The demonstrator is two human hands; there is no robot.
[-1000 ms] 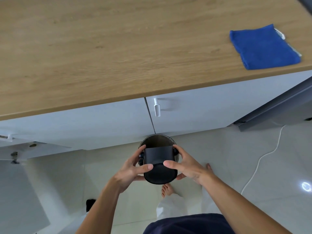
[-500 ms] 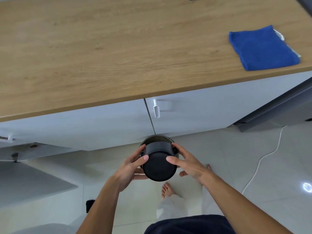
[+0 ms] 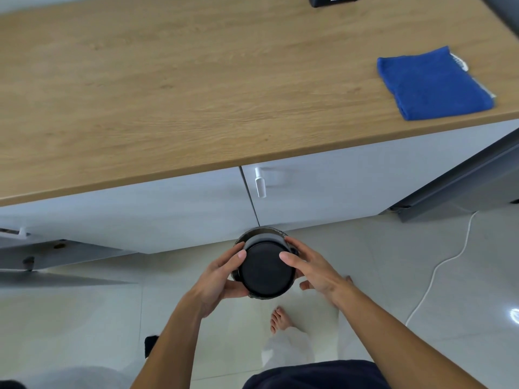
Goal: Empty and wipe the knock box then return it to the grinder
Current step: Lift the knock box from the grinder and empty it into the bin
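The black round knock box [image 3: 266,272] is upside down, its flat base facing me, held low over a round bin [image 3: 254,232] on the floor by the cabinet. My left hand [image 3: 222,279] grips its left side, thumb on the base edge. My right hand [image 3: 310,272] holds the right side, with the fingers partly spread. The box's opening and contents are hidden. A folded blue cloth [image 3: 432,82] lies on the wooden counter [image 3: 168,88] at the far right. A black base, perhaps the grinder [image 3: 332,0], shows at the counter's back edge.
White cabinet doors with a small handle [image 3: 259,183] stand right behind the bin. An open cabinet door [image 3: 56,254] juts out at the left. A white cable [image 3: 443,262] runs across the tiled floor at the right. My bare foot [image 3: 279,320] is below the box.
The knock box has tipped further over until its base faces me squarely. The open door at the left has swung, and my view has shifted slightly down the counter.
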